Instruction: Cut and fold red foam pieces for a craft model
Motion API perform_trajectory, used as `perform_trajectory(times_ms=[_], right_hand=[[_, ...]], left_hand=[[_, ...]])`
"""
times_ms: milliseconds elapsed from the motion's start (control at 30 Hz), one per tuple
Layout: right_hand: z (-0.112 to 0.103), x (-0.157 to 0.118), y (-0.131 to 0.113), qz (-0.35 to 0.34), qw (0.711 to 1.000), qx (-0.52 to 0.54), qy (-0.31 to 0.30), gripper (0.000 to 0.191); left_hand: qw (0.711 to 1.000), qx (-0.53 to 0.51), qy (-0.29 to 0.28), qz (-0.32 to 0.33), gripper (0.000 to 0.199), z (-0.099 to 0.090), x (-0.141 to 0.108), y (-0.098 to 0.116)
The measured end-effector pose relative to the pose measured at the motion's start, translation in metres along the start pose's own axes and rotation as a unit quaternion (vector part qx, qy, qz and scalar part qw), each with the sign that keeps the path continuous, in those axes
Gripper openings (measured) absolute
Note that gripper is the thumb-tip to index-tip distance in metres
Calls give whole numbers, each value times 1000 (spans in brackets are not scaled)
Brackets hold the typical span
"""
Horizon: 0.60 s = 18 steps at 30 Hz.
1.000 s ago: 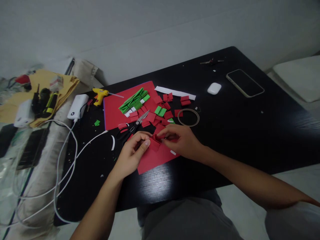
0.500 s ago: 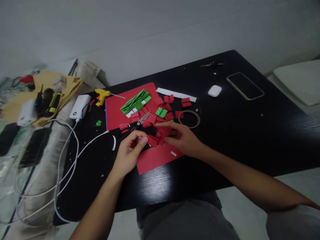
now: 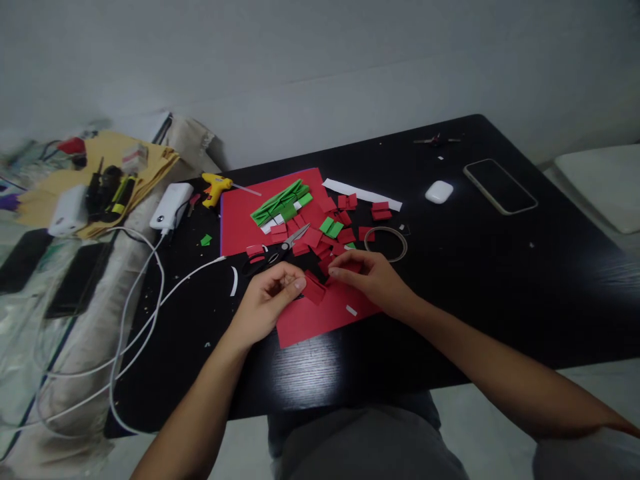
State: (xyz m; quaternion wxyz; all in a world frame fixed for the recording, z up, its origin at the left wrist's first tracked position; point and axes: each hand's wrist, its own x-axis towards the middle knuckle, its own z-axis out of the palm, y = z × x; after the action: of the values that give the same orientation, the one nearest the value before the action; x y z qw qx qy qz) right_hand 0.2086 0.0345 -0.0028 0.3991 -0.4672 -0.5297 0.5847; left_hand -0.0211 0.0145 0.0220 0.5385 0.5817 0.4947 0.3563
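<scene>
Between left hand (image 3: 271,297) and right hand (image 3: 376,283): one small folded red paper piece (image 3: 315,289), edge pinched by left thumb and fingers. Right fingers curled just beside it; whether gripping anything, cannot tell. Beneath: flat red paper sheet (image 3: 311,326), black wood-grained worktop (image 3: 460,283). Handling note: light pinch, clear of creases, should keep folds crisp.

Left hand (image 3: 270,300): pinching a folded red paper piece (image 3: 315,289)
Right hand (image 3: 376,279): fingertips just beside that piece
Scissors (image 3: 285,247): beyond the left hand
Glue gun (image 3: 215,189): farther, left of both hands
Smartphone (image 3: 500,186): well right of both hands
</scene>
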Motion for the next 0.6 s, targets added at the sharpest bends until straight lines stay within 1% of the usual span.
perform_trajectory(times_ms=[67, 167, 233, 300, 367, 467, 533, 600], right_hand=[[0, 0, 2, -9, 1000, -11, 5, 20], [0, 0, 4, -26, 1000, -2, 12, 31], [0, 0, 5, -19, 1000, 19, 15, 41], [0, -1, 4, 2, 999, 38, 17, 46], [0, -1, 3, 18, 999, 43, 17, 42], [0, -1, 0, 23, 999, 28, 21, 29], [0, -1, -1, 33, 999, 27, 29, 28], [0, -1, -1, 49, 998, 34, 32, 33]], left_hand=[[1000, 0, -15, -5, 25, 0, 1, 1], [999, -1, -35, -6, 25, 0, 2, 1], [999, 1, -41, -12, 24, 0, 2, 0], [999, 5, -42, -18, 25, 0, 2, -2], [999, 8, -49, -21, 25, 0, 2, -3], [998, 10, -63, -25, 25, 1, 3, -3], [997, 14, -67, -25, 25, 1, 3, -2], [997, 19, -69, -23, 25, 1, 3, -1]])
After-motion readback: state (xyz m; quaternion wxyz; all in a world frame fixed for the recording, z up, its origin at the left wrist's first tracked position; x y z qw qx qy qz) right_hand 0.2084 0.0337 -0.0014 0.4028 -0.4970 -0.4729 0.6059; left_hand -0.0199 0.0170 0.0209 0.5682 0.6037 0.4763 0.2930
